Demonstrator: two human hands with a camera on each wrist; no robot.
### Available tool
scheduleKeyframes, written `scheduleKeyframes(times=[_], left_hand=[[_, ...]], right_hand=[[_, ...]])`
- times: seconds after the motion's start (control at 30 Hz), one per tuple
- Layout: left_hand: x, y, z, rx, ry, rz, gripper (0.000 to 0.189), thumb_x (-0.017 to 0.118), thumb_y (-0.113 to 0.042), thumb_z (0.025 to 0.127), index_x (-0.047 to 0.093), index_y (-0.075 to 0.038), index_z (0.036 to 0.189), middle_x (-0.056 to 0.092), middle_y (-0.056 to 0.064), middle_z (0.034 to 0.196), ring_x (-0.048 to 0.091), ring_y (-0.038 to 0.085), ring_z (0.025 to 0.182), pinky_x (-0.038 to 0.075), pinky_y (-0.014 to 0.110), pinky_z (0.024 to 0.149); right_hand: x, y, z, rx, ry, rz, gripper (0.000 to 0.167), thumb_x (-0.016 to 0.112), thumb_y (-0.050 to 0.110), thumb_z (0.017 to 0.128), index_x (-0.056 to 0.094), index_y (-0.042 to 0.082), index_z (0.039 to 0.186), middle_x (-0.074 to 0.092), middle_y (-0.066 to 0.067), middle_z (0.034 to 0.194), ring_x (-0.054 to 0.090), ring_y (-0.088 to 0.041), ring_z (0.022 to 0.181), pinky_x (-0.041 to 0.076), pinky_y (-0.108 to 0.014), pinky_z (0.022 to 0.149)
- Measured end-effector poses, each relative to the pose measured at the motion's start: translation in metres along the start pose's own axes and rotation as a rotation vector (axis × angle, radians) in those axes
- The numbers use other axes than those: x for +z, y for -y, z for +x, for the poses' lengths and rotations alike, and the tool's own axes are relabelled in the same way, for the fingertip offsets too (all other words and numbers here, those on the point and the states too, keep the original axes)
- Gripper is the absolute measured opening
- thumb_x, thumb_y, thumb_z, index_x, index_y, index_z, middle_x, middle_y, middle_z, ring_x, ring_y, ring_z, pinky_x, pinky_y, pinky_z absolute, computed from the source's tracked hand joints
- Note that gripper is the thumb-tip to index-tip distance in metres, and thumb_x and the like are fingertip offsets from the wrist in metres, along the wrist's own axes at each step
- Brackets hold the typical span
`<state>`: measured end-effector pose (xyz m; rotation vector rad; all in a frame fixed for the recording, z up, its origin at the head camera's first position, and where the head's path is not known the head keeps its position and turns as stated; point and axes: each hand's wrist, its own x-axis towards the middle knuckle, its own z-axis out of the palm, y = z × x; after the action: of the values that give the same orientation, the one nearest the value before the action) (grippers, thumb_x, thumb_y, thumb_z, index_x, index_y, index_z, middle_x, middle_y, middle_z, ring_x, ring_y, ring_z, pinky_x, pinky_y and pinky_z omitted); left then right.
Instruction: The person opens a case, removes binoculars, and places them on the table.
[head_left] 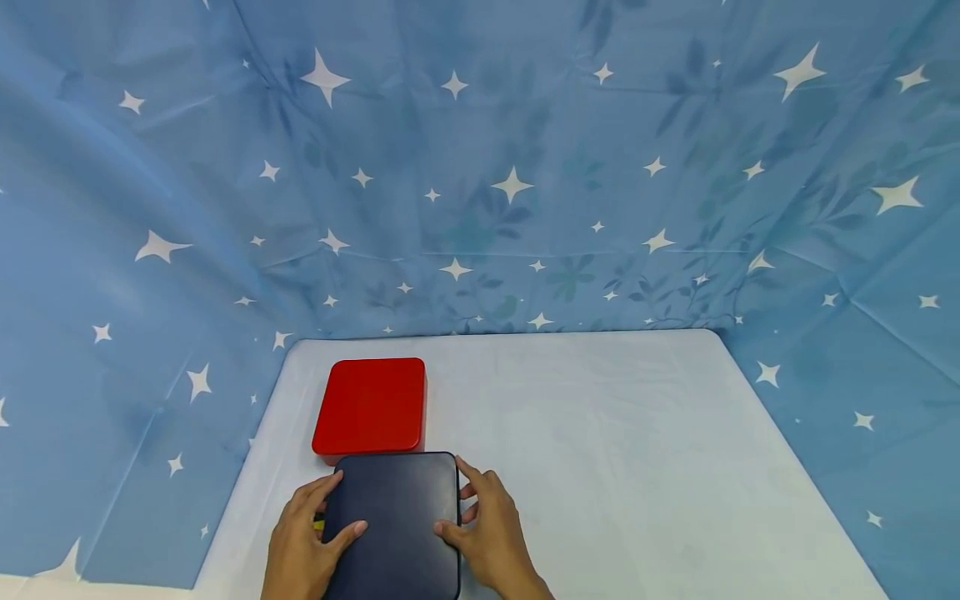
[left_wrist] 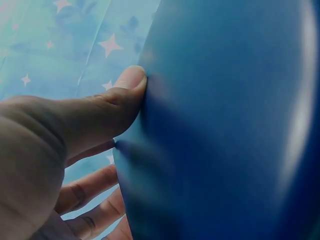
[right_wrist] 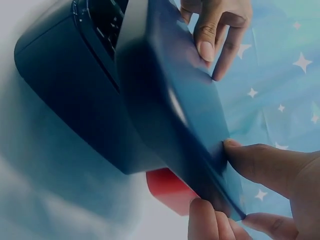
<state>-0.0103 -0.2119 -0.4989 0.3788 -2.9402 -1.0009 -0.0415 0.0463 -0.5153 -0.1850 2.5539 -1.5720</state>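
Both hands hold a dark navy square lid with rounded corners, low in the head view. My left hand grips its left edge, thumb on the top face and fingers along the side. On the opposite edge, my right hand pinches the lid the same way, index finger at the far corner. In the right wrist view the lid is tilted over a matching dark box, whose open top shows dark contents, mostly hidden. A small yellow patch peeks out beside the left fingers.
A red square tin with rounded corners sits just beyond the lid, at the left of the white-covered table. Blue curtains with white stars and leaf prints enclose the table's back and sides.
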Motion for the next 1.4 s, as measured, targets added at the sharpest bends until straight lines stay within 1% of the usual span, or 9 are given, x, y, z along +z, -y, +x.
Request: scheduleKeyframes(times=[0.27, 0.53, 0.8, 0.83, 0.9, 0.97, 1.07, 1.27, 1.4], left_hand=[[0.010, -0.008, -0.001, 0.040, -0.029, -0.007, 0.082, 0.096, -0.026, 0.078, 0.060, -0.008, 0.151, 0.059, 0.021, 0.145, 0.064, 0.032, 0.108, 0.064, 0.043, 0.082], [0.021, -0.017, -0.002, 0.037, -0.038, -0.021, 0.083, 0.096, -0.027, 0.078, 0.061, -0.011, 0.151, 0.059, 0.019, 0.146, 0.063, 0.030, 0.109, 0.062, 0.038, 0.080], [0.036, -0.027, -0.003, 0.059, -0.049, -0.024, 0.083, 0.097, -0.027, 0.077, 0.061, -0.010, 0.150, 0.059, 0.018, 0.147, 0.062, 0.028, 0.107, 0.065, 0.040, 0.080], [0.038, -0.028, -0.003, 0.065, -0.052, -0.024, 0.083, 0.097, -0.028, 0.076, 0.062, -0.010, 0.149, 0.059, 0.018, 0.147, 0.063, 0.028, 0.106, 0.065, 0.041, 0.080], [0.041, -0.032, -0.002, 0.077, -0.057, -0.026, 0.084, 0.098, -0.030, 0.076, 0.062, -0.010, 0.149, 0.059, 0.019, 0.146, 0.062, 0.028, 0.105, 0.064, 0.045, 0.087], [0.044, -0.035, -0.003, 0.079, -0.064, -0.029, 0.083, 0.098, -0.030, 0.076, 0.063, -0.010, 0.148, 0.059, 0.019, 0.147, 0.062, 0.029, 0.105, 0.061, 0.051, 0.094], [0.048, -0.039, -0.004, 0.079, -0.071, -0.033, 0.083, 0.098, -0.030, 0.076, 0.063, -0.011, 0.148, 0.060, 0.018, 0.147, 0.061, 0.028, 0.104, 0.057, 0.057, 0.101], [0.058, -0.046, -0.004, 0.085, -0.082, -0.044, 0.080, 0.098, -0.027, 0.076, 0.064, -0.012, 0.147, 0.062, 0.015, 0.144, 0.064, 0.027, 0.104, 0.060, 0.052, 0.098], [0.064, -0.050, -0.005, 0.096, -0.083, -0.047, 0.078, 0.098, -0.027, 0.076, 0.066, -0.011, 0.146, 0.062, 0.016, 0.143, 0.064, 0.026, 0.103, 0.060, 0.053, 0.098]], right_hand=[[-0.012, -0.005, -0.002, 0.022, -0.018, -0.028, 0.091, 0.097, 0.019, 0.076, 0.055, 0.024, 0.156, 0.060, 0.000, 0.107, 0.062, -0.009, 0.080, 0.048, -0.021, 0.067], [-0.022, -0.009, -0.003, 0.037, -0.041, -0.032, 0.092, 0.098, 0.017, 0.074, 0.056, 0.026, 0.155, 0.061, -0.001, 0.106, 0.064, -0.015, 0.081, 0.048, -0.021, 0.066], [-0.035, -0.019, -0.006, 0.081, -0.061, -0.023, 0.092, 0.098, 0.018, 0.074, 0.056, 0.030, 0.155, 0.062, -0.002, 0.107, 0.062, -0.013, 0.081, 0.049, -0.021, 0.066], [-0.037, -0.020, -0.007, 0.086, -0.063, -0.025, 0.092, 0.098, 0.018, 0.074, 0.056, 0.031, 0.155, 0.062, -0.002, 0.108, 0.062, -0.013, 0.081, 0.049, -0.021, 0.066], [-0.041, -0.022, -0.007, 0.094, -0.068, -0.033, 0.091, 0.098, 0.019, 0.074, 0.056, 0.032, 0.155, 0.062, -0.002, 0.108, 0.061, -0.012, 0.081, 0.049, -0.021, 0.066], [-0.044, -0.024, -0.007, 0.100, -0.075, -0.036, 0.091, 0.098, 0.019, 0.074, 0.057, 0.031, 0.154, 0.063, -0.002, 0.108, 0.061, -0.011, 0.081, 0.050, -0.021, 0.066], [-0.049, -0.026, -0.007, 0.103, -0.089, -0.042, 0.090, 0.098, 0.018, 0.074, 0.058, 0.031, 0.153, 0.064, -0.002, 0.109, 0.061, -0.010, 0.081, 0.051, -0.021, 0.065], [-0.056, -0.032, -0.008, 0.116, -0.117, -0.037, 0.088, 0.098, 0.016, 0.072, 0.061, 0.031, 0.151, 0.065, -0.003, 0.109, 0.064, -0.013, 0.082, 0.053, -0.022, 0.064], [-0.061, -0.035, -0.010, 0.127, -0.133, -0.035, 0.087, 0.099, 0.015, 0.072, 0.062, 0.030, 0.150, 0.066, -0.004, 0.108, 0.064, -0.013, 0.081, 0.053, -0.022, 0.063]])
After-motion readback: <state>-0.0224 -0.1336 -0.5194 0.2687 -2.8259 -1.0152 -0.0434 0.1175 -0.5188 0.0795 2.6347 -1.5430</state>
